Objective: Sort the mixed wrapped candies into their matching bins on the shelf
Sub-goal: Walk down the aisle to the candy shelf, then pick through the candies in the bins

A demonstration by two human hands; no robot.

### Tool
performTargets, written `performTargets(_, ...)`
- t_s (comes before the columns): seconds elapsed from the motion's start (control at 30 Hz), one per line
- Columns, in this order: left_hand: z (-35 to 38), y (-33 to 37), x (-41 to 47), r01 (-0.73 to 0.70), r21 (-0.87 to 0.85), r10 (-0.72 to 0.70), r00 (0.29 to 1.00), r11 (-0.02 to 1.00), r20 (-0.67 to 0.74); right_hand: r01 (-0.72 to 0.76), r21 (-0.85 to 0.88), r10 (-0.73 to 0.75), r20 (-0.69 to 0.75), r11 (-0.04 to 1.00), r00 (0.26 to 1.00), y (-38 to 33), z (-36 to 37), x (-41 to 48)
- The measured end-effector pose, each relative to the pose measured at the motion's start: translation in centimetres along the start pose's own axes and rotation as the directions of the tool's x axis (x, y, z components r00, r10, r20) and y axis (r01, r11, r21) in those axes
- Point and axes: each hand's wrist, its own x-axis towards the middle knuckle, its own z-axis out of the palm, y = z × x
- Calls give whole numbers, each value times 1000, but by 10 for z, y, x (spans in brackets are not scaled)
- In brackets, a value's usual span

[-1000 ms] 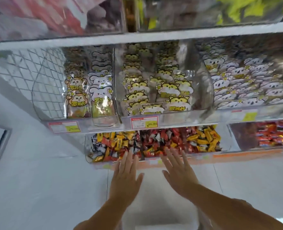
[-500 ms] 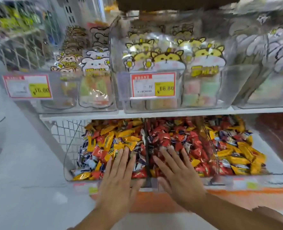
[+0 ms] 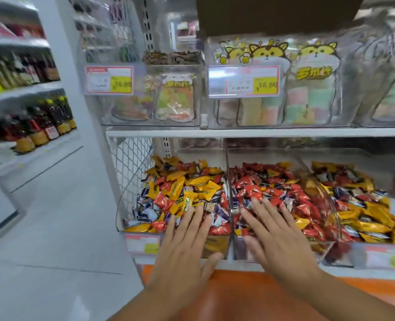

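A white store shelf (image 3: pixel 261 132) carries three clear bins of wrapped candies (image 3: pixel 201 181), seen from a head-worn camera as a person starts to sort them. The left bin (image 3: pixel 127 205) holds mostly yellow pieces mixed with red and blue-white ones. The middle bin (image 3: pixel 240 249) is mainly red, and the right bin (image 3: pixel 377 253) is a yellow, red and blue mix. Above them, cat-print pouches (image 3: pixel 312 89) stand behind a price tag (image 3: pixel 244 81), and bottles (image 3: pixel 41 128) line a rack at far left.

In the last second the view has dropped from the upper tiers and closed in on this lower shelf. Both hands, then short of the bins' front edge, now reach over it above the candy. The approach looks finished and picking about to begin. No piece has been lifted, and all three bins are still mixed.

The left hand (image 3: pixel 182 249) is spread flat, palm down, over the front of the left bin, its fingers (image 3: pixel 200 212) straight and slightly apart above the wrappers. The right hand (image 3: pixel 277 239) lies likewise flat over the middle bin, fingers (image 3: pixel 255 201) fanned wide. Neither hand grips anything. Whether the fingertips actually press on the candies cannot be told from this angle.
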Motion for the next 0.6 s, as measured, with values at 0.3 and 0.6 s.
performTargets(0.3,-25,-58,2,47,-12,-48,994,999,-101,57,132,-56,-12,990,998,-6,-37,20)
performTargets(0.6,-30,-83,8,-54,-85,51,998,995,-33,292,167,-297,7,942,955,-23,-53,59)
